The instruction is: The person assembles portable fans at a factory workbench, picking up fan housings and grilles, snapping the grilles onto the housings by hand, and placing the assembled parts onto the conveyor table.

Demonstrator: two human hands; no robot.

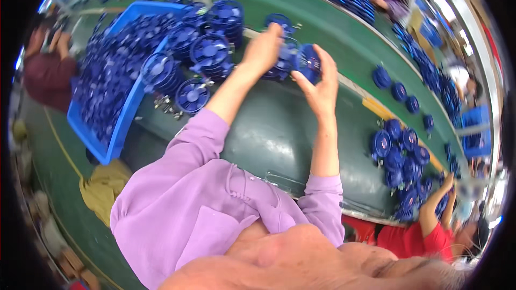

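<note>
At the far side of the bench my right hand grips a round blue fan housing, thumb on the near side and fingers curled over the far edge. My left hand is just left of it with its fingers drawn together; their tips are hidden, and whatever they hold cannot be made out. Between the hands lie more blue fan housings, and another round blue fan part sits just beyond my left fingers. Stacks of blue fan housings with blades stand left of my left arm.
A blue crate heaped with small blue fan blades stands at the left. Small metal parts lie by the stacks. Fan units sit on the green conveyor belt. A red-sleeved person works near piled fan units.
</note>
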